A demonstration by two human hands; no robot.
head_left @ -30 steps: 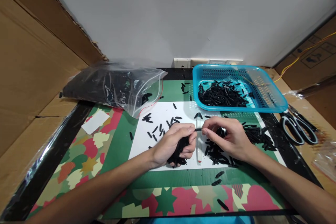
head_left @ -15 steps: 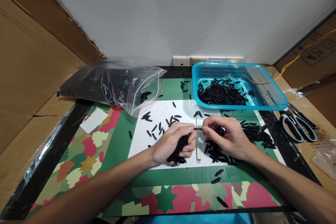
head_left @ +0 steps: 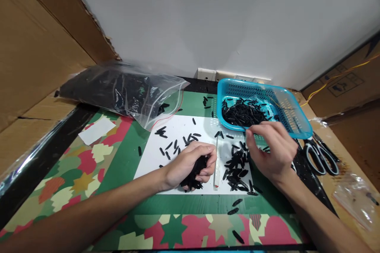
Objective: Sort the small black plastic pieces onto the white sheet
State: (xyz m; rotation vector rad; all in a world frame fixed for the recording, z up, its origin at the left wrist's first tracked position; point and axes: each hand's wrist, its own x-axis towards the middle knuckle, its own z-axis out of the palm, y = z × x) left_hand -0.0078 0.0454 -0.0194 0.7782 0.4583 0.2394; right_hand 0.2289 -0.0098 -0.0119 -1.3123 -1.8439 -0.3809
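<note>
**A full fist of black pieces, and loose pieces near the desk edge**

A bundle of small black pieces (head_left: pixel 194 172) is held in the left hand (head_left: pixel 188 164), which rests on the white sheet (head_left: pixel 178 134); its fingers are curled tight around the bundle, and the ends stick out below the palm. The right hand (head_left: pixel 273 148) is lifted between the loose pile (head_left: pixel 237 168) and the blue basket (head_left: pixel 292 116). Its fingers are bent and close together, but it cannot be told if a piece is pinched between them.

Some risks can be judged. If the left grip is loosened, pieces could slide out of the fist and be mixed with the scattered ones. A piece released too early by the right hand could fall on the desk (head_left: pixel 124 158) in front of the basket rim. The pieces lying near the front edge could be pushed off by a forearm.

Counted: two hands, one basket with a heap of pieces inside, one clear zip bag (head_left: pixel 124 93) full of black pieces, one pair of scissors (head_left: pixel 322 154), one clear thin tube (head_left: pixel 217 162) beside the left hand, one white sheet, one small white slip (head_left: pixel 96 130). The black pieces are too many to be counted; three lie apart on the mat at the front
</note>
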